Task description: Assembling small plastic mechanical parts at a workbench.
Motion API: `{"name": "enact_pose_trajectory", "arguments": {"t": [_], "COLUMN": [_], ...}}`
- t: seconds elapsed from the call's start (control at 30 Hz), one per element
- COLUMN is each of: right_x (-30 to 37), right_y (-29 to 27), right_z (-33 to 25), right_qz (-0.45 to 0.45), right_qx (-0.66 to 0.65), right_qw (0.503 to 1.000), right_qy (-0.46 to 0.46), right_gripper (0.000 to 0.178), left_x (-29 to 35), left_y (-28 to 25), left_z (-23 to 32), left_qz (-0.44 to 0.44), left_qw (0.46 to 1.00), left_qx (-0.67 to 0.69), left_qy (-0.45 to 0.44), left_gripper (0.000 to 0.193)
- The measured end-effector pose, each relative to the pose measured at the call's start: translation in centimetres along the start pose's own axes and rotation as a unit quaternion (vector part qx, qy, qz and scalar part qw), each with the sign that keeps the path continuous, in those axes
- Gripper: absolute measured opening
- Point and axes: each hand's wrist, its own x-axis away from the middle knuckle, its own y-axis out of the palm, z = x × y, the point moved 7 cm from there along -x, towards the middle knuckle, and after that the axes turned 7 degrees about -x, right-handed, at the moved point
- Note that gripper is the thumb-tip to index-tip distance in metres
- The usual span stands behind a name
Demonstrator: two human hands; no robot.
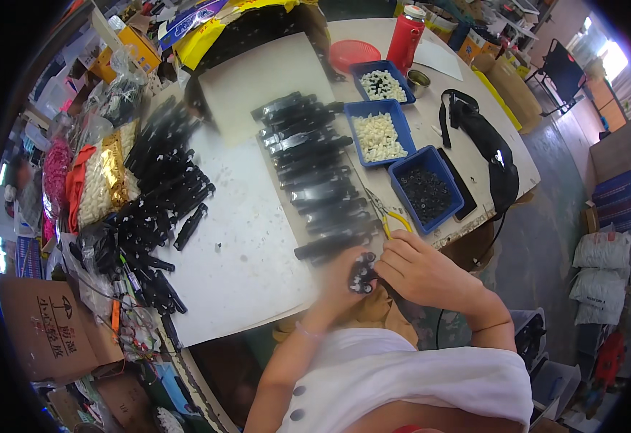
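My left hand point(341, 281), partly blurred, is wrapped round a bundle of short black rods point(363, 273) at the table's near edge. Their round ends with pale centres face up toward me. Beside it, my right hand point(427, 270) has its fingers pinched together against the bundle's right side; what they hold, if anything, is hidden. Just beyond the right fingers lie yellow-handled pliers point(395, 219). A long row of black rods point(315, 166) lies side by side on a pale board ahead of my hands, blurred in places.
Blue trays hold black rings point(424, 189), cream pieces point(379, 137) and white pieces point(382, 85). A red bottle point(406, 40), a phone point(456, 184) and a black pouch point(490, 148) are at right. More black rods point(164, 195) are heaped left, near a cardboard box point(49, 325).
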Motion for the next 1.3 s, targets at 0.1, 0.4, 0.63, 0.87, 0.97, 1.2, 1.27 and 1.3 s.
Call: {"name": "enact_pose_trajectory", "arguments": {"t": [0.1,0.4,0.63,0.87,0.97,1.2,1.27,1.3], "right_x": [0.0,2.5,2.2,2.0,2.0,3.0,4.0,4.8], "right_y": [0.1,0.5,0.8,0.6,0.6,-0.5,-1.1,-0.8], "right_z": [0.0,2.2,2.0,2.0,2.1,4.3,7.0,8.7], "right_qz": [0.030,0.147,0.130,0.166,0.176,0.248,0.297,0.319], "right_qx": [-0.025,-0.209,-0.206,-0.160,-0.177,-0.165,-0.108,-0.065], "right_qw": [0.999,0.966,0.970,0.973,0.968,0.952,0.931,0.913], "right_qy": [0.005,0.034,0.021,0.029,0.028,0.076,0.184,0.245], "right_gripper": [0.021,0.029,0.028,0.026,0.022,0.020,0.018,0.017], "left_x": [-0.2,-0.1,0.1,0.4,0.2,-0.2,-0.2,-0.2], "left_y": [-0.3,-0.3,0.1,0.4,0.4,-0.2,-0.3,-0.3], "left_z": [0.5,0.7,-0.1,-0.5,-0.1,0.6,0.7,0.6], "left_qz": [0.001,0.006,-0.013,-0.019,-0.031,0.002,0.008,0.007], "left_qw": [1.000,0.999,1.000,0.999,1.000,0.999,0.999,0.999], "left_qx": [0.008,-0.024,0.013,0.019,-0.005,-0.031,-0.027,-0.025], "left_qy": [0.001,0.036,-0.015,-0.021,0.003,0.031,0.036,0.037], "left_gripper": [0.056,0.058,0.056,0.056,0.056,0.054,0.053,0.053]}}
